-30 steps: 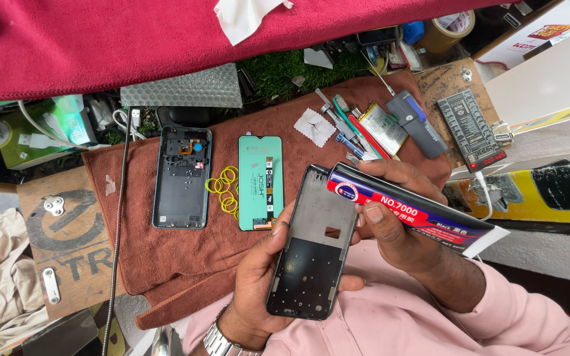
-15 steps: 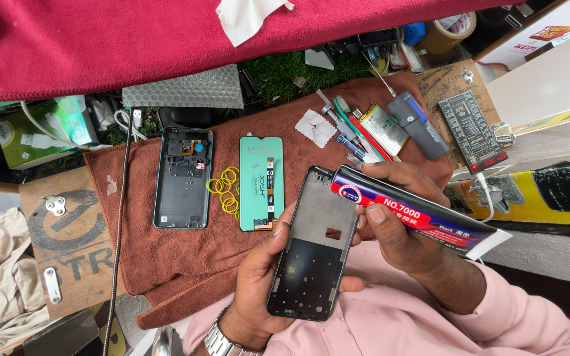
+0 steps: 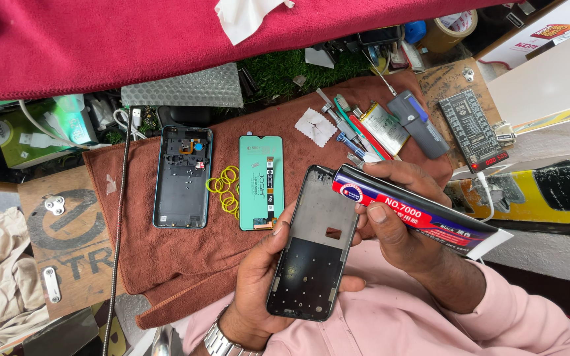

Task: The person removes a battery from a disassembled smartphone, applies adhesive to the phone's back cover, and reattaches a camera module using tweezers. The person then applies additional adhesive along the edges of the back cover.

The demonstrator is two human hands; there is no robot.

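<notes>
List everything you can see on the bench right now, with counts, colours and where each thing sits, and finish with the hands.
phone frame: 1, black and grey, held over the lap
glue tube: 1, dark blue, red and white, nozzle at the frame's top edge
phone back housing: 1, dark grey-blue, left on the brown towel
screen panel: 1, teal, face down beside the housing
rubber bands: several, yellow, between housing and panel
brown towel: 1, spread over the bench
hand tools: a cluster, mixed colours, top right of the towel
tape roll: 1, tan, far top right
red cloth: 1, along the top
left hand: grips the phone frame from below
right hand: holds the glue tube
</notes>
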